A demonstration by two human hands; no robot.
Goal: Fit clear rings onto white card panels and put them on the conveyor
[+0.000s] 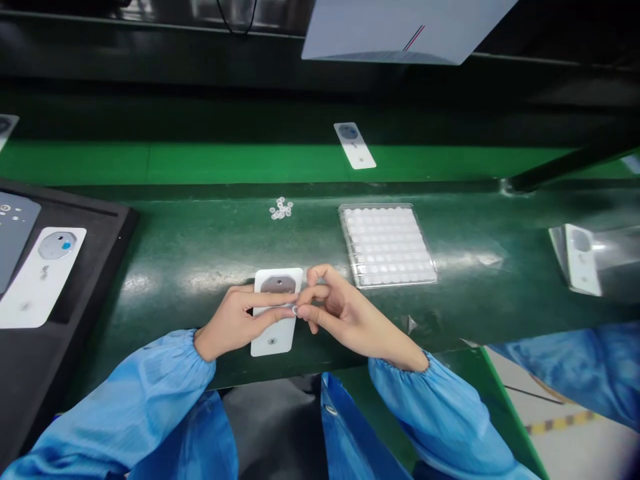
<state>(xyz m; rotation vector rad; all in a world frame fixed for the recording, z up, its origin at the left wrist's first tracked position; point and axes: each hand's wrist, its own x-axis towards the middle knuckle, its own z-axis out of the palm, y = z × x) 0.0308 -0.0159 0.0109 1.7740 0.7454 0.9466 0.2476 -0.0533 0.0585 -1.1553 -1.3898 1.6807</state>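
Note:
A white phone back cover (273, 333) with a grey octagonal camera window lies on the green bench in front of me, partly hidden by my fingers. Over it, thumb and forefinger of my left hand (245, 313) close on a small white ring (295, 311). My right hand (335, 310) meets them from the other side, its thumb and fingertips pinching at the same ring. Beyond the cover sits a loose cluster of small clear-white rings (281, 209). A clear tray (434, 273) filled with rows of white round pieces rests to the right of the cluster.
On the left, a black tray (113, 230) bears another white cover (45, 277) and a grey one. A white cover (356, 147) lies on the bright green strip behind. More covers (583, 260) lie at right, near a co-worker's blue sleeve (580, 363). A white panel (400, 33) overhangs the back.

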